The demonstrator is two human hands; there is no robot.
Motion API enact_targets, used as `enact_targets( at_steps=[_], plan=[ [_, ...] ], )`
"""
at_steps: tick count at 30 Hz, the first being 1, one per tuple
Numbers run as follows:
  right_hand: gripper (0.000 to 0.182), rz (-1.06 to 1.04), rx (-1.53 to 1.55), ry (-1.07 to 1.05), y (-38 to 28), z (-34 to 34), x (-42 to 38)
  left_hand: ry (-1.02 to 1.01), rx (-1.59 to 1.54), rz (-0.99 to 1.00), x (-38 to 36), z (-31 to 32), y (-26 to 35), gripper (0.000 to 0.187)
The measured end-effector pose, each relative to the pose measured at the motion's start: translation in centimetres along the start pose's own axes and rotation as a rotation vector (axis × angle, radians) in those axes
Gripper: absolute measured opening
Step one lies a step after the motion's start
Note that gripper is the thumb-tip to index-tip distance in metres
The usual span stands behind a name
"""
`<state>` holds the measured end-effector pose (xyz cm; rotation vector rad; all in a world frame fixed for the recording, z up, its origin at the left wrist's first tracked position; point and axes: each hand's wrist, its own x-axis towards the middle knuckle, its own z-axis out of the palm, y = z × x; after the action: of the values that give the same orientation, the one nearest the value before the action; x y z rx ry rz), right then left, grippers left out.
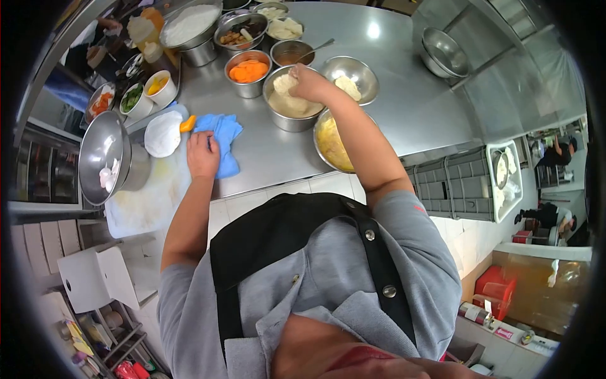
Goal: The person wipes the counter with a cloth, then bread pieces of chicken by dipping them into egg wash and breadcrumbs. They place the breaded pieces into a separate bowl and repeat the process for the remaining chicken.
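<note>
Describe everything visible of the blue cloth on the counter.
The blue cloth is a soft, crumpled rag, bright blue, lying bunched and partly folded on the steel counter beside the white cutting board. The left hand rests on its left edge, fingers pressing down. Its upper left corner lies close to an orange-handled tool by a white plate. It looks dry; stains cannot be made out.

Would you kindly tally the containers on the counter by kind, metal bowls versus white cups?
Metal bowls on the steel counter: 10, including the flour bowl under the right hand
White cups: 3
Total: 13
</note>
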<state>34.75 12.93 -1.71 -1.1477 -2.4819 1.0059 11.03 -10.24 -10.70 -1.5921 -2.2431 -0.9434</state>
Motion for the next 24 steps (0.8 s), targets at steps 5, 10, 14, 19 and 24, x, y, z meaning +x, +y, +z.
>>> enact_targets(
  at_steps=[5, 10, 14, 19, 24],
  plan=[
    [0.064, 0.040, 0.255, 0.036, -1.1, -5.5, -0.8, -0.016, 0.012, -0.013, 0.1, -0.3, 0.4, 0.014],
    [0.062, 0.109, 0.300, 0.194, 3.7, -9.7, -1.1, -0.020, 0.022, -0.011, 0.1, -0.2, 0.4, 0.013],
    [0.062, 0.193, -0.118, 0.206, 7.5, -9.6, -1.0, -0.036, 0.038, -0.036, 0.2, 0.0, 0.3, 0.013],
    [0.056, 0.417, -0.079, -0.041, 10.3, -7.3, -0.1, -0.029, 0.034, -0.029, 0.1, -0.1, 0.4, 0.012],
    [0.045, 0.328, -0.334, -0.147, 13.3, -6.1, 2.1, -0.003, 0.034, 0.000, 0.2, -0.1, 0.6, 0.012]
  ],
)
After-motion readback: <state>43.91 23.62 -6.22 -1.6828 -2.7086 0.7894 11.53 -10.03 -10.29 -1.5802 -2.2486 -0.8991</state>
